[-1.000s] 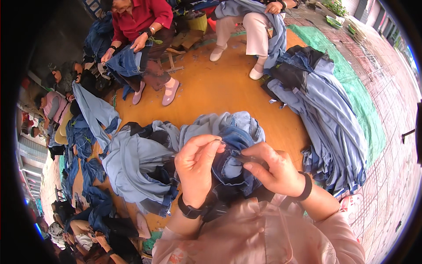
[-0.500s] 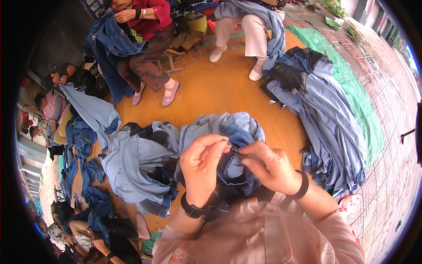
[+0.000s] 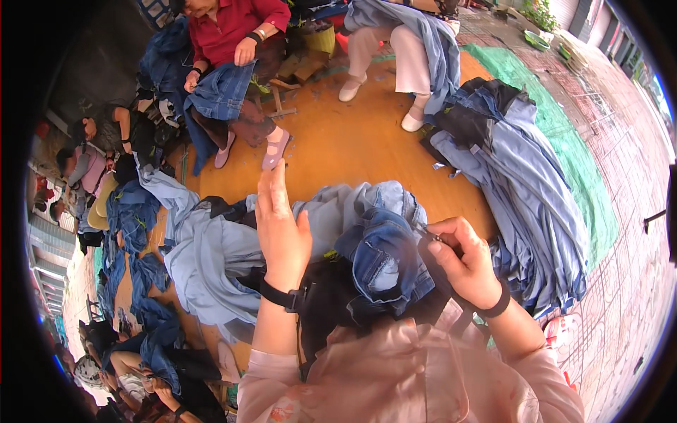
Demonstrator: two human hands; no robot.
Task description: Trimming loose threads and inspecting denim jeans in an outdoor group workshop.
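My left hand (image 3: 282, 240) is raised with its fingers stretched out and holds nothing. It is above a heap of light blue jeans (image 3: 204, 243). To the right, my right hand (image 3: 462, 261) is closed in a pinch on a small dark tool (image 3: 435, 237); its exact kind is too small to tell. Between my hands, a rolled, darker blue denim piece (image 3: 388, 257) with its pale inside showing lies over my lap, touched by neither hand. Some of its folds are blurred.
A long pile of jeans (image 3: 522, 169) lies at right on a green sheet (image 3: 564, 120). Across the orange board (image 3: 338, 148), a person in red (image 3: 229, 32) handles denim, beside another seated person's pale trousers (image 3: 409, 60). Other people work with denim at left.
My hands have parted: the left moved left and its fingers straightened, the right moved right, still pinching. The person in red has lowered the denim and shifted their hands.
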